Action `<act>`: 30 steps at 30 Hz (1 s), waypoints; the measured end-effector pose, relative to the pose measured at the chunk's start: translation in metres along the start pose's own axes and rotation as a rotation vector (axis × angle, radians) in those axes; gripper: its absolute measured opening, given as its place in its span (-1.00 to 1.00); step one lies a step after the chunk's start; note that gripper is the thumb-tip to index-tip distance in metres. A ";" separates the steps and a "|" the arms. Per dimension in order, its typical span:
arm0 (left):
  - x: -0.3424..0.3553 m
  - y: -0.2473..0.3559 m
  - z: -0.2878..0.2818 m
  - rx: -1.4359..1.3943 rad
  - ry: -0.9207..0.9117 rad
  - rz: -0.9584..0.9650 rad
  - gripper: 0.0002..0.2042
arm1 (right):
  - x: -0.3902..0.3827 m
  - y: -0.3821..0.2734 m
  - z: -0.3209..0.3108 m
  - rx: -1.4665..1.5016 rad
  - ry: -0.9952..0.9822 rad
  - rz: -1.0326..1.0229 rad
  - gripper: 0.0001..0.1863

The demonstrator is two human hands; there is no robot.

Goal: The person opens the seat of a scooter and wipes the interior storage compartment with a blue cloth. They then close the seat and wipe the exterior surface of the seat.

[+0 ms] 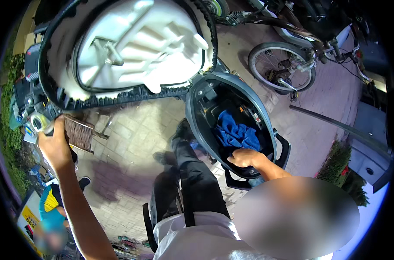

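A scooter seat (138,41) is raised, showing its white moulded underside and dark rim. Its open storage box (201,117) holds a crumpled blue cloth (233,132) and small items along one wall. My left hand (55,147) is closed around something just below the seat’s left corner, beside a pale yellow ringed part; what exactly it grips is unclear. Inside the lower end of the box, my right hand (244,158) has curled fingers at the cloth’s lower edge; whether the cloth is in them is hidden. A black grab rail (283,151) is on the box’s right.
A bicycle wheel (281,67) stands at upper right, above a long metal bar (324,121). A woven stool (77,134) sits at left on the paving. Another person (51,208) in teal and yellow is at lower left. Plants (12,151) line the left side.
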State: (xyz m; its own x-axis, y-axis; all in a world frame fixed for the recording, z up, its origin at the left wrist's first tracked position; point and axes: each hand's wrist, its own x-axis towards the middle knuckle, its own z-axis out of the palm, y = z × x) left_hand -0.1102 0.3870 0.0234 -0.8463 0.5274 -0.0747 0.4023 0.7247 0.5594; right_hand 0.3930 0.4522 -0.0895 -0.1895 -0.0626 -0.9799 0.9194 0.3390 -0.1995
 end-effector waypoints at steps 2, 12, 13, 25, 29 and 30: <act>-0.007 0.004 -0.001 -0.037 -0.054 -0.031 -0.69 | 0.004 -0.008 0.001 0.026 0.448 -0.107 -0.60; -0.010 0.018 0.002 -0.082 0.003 0.000 -0.74 | 0.119 0.002 -0.012 0.420 1.306 0.101 -0.70; -0.012 0.016 0.007 -0.014 0.106 0.110 -0.77 | 0.129 0.010 -0.012 0.249 1.376 0.050 -0.73; -0.014 0.019 0.007 -0.050 -0.006 0.044 -0.63 | 0.085 0.018 -0.011 1.113 1.105 -0.146 -0.73; -0.016 0.030 0.011 0.030 0.037 0.158 -0.66 | 0.008 0.023 0.024 1.151 1.325 -0.205 -0.70; -0.014 0.027 0.006 0.049 0.056 0.156 -0.65 | -0.021 0.014 0.029 1.202 1.362 -0.220 -0.72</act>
State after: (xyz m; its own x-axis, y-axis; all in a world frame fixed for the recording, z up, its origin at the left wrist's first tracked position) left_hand -0.0859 0.4017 0.0343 -0.7898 0.6108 0.0568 0.5457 0.6572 0.5199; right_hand 0.4202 0.4315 -0.0715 0.1213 0.9194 -0.3742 0.4465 -0.3872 -0.8067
